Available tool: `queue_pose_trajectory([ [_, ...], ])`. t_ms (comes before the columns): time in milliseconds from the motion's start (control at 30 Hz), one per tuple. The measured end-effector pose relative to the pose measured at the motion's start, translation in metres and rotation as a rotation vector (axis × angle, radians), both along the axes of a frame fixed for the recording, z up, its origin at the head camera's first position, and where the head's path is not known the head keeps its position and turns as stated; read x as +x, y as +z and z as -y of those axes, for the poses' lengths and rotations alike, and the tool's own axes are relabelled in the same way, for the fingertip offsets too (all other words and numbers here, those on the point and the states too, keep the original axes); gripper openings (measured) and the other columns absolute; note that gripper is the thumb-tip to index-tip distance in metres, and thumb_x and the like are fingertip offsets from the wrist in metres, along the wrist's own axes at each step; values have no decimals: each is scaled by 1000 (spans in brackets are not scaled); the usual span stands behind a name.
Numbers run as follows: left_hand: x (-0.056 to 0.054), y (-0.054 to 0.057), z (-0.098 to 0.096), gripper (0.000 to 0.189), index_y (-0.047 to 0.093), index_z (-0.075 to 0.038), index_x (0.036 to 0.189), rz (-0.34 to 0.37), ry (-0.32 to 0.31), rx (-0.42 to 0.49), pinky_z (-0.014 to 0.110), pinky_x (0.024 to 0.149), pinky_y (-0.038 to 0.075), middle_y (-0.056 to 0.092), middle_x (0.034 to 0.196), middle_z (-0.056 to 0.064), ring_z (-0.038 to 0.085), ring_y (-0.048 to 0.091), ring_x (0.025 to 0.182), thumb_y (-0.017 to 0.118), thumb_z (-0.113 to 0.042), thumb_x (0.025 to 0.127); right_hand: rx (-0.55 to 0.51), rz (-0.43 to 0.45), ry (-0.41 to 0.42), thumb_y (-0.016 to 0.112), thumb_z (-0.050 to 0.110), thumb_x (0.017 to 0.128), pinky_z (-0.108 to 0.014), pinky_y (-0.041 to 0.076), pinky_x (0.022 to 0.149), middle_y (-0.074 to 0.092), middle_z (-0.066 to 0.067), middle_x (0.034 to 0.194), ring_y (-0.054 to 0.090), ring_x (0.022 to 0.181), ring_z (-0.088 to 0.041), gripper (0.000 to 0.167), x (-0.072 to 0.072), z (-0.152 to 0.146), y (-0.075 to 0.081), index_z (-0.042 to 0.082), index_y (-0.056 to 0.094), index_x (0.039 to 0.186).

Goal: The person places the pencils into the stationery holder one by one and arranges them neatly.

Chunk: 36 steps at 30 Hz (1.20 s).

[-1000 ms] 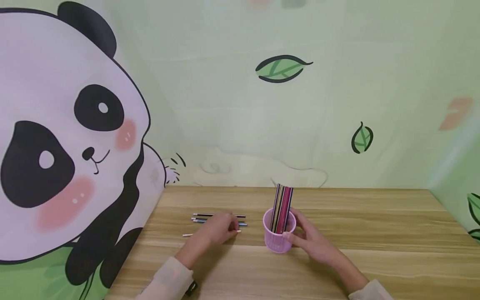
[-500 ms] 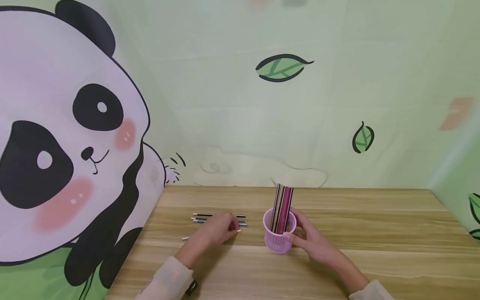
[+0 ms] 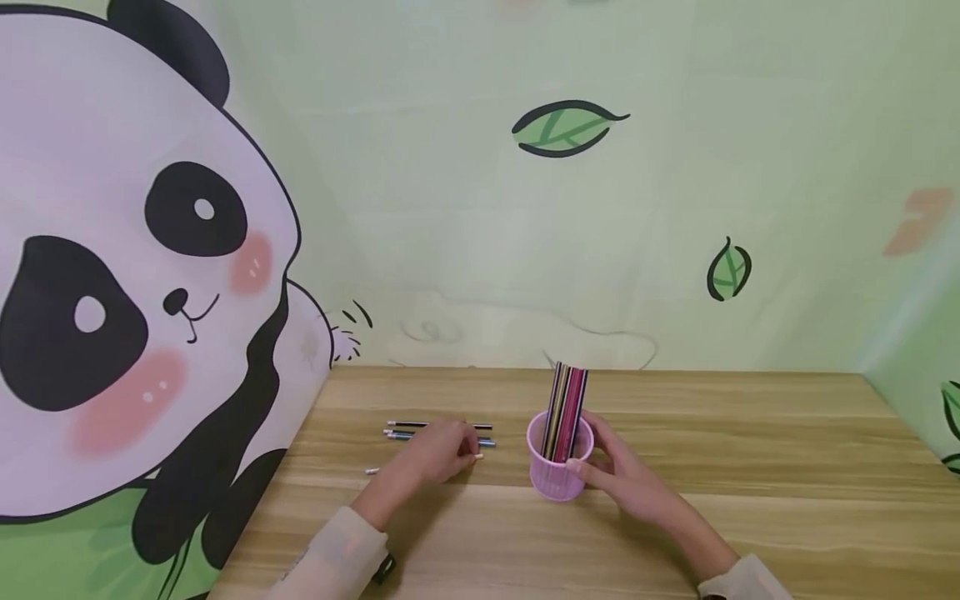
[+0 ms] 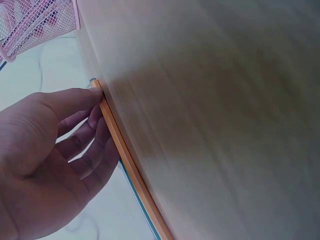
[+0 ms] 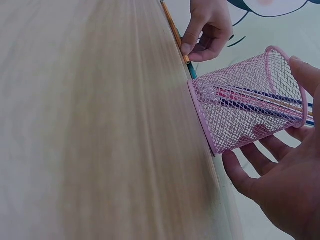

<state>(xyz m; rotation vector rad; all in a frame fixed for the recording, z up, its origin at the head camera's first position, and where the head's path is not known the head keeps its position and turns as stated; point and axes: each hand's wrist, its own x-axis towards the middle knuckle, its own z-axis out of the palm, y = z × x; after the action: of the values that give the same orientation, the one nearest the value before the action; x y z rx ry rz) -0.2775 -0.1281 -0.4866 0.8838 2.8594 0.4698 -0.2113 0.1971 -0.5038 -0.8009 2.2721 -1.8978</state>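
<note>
In the left wrist view, my left hand (image 4: pixel 65 145) pinches an orange pencil (image 4: pixel 127 150) near one end, thumb on one side and fingertips on the other. The pencil lies low along the tabletop; in the head view the hand and wrist cover most of it, leaving its white end (image 3: pixel 372 472) showing. My right hand (image 3: pixel 626 475) holds a pink mesh pencil cup (image 5: pixel 240 100) upright on the table, thumb at the rim and fingers round its far side. Several dark, gold and pink pencils (image 3: pixel 567 412) stand in the cup, leaning together.
Several dark and blue pencils (image 3: pixel 397 433) lie side by side just beyond my left hand, partly hidden by it. The wooden table (image 3: pixel 750 467) runs back to a green wall cloth (image 3: pixel 450 208) printed with a panda (image 3: pixel 210 317) at left.
The white end of the pinched pencil has swung slightly nearer to me. Both hands have stayed about where they were, and the head view has tilted a little.
</note>
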Motion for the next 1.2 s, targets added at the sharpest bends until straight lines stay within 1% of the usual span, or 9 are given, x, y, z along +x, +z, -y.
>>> queue_pose_trajectory([
  [200, 0, 0, 1, 12, 71, -15, 89, -2, 1, 9, 27, 69, 53, 63, 81, -7, 7, 57, 73, 78, -17, 98, 6, 0, 9, 68, 9, 104, -31, 55, 101, 37, -33, 159, 47, 138, -57, 71, 0, 0, 2, 11, 30, 164],
  [433, 0, 0, 1, 11, 71, -15, 90, 6, 11, 15, 27, 68, 53, 63, 82, -7, 7, 56, 73, 78, -16, 99, 17, 15, 10, 68, 10, 104, -32, 56, 99, 36, -34, 160, 49, 136, -58, 72, 1, 0, 5, 11, 29, 165],
  [667, 2, -1, 1, 9, 72, -14, 93, -4, 15, 13, 25, 69, 53, 63, 84, -8, 6, 57, 74, 77, -18, 99, 25, 10, 0, 69, 11, 103, -31, 55, 101, 35, -34, 160, 44, 140, -57, 73, 0, 1, 5, 10, 29, 165],
  [767, 3, -1, 2, 9, 72, -13, 94, -20, 2, 5, 26, 70, 54, 63, 86, -7, 6, 57, 76, 77, -18, 99, 26, 11, 1, 68, 11, 104, -31, 55, 100, 35, -34, 160, 45, 139, -58, 73, 0, 1, 4, 10, 28, 165],
  [900, 4, -1, 3, 8, 73, -13, 94, -62, -30, -10, 29, 72, 55, 63, 89, -5, 8, 59, 79, 77, -17, 99, 22, 18, -1, 68, 11, 104, -31, 55, 100, 36, -35, 159, 46, 138, -58, 73, 0, 0, 3, 10, 28, 165],
  [1033, 8, -2, 6, 7, 73, -13, 97, -96, -50, -15, 30, 76, 57, 63, 93, -5, 9, 61, 85, 76, -18, 100, 24, 25, -1, 68, 12, 104, -30, 55, 100, 37, -34, 159, 47, 138, -57, 73, 0, 0, 2, 12, 29, 165],
  [1133, 12, 1, 7, 7, 72, -12, 99, -101, -59, 3, 30, 78, 57, 64, 95, -5, 9, 62, 87, 75, -18, 101, 22, 23, -2, 68, 11, 104, -31, 56, 100, 37, -34, 159, 47, 138, -57, 73, 0, 0, 1, 11, 29, 165],
  [1200, 14, 5, 7, 6, 72, -11, 100, -87, -66, 33, 29, 77, 57, 64, 94, -5, 8, 61, 86, 74, -17, 101, 19, 22, -4, 68, 11, 104, -31, 56, 99, 38, -34, 158, 48, 137, -56, 72, 0, 0, 2, 11, 29, 164],
])
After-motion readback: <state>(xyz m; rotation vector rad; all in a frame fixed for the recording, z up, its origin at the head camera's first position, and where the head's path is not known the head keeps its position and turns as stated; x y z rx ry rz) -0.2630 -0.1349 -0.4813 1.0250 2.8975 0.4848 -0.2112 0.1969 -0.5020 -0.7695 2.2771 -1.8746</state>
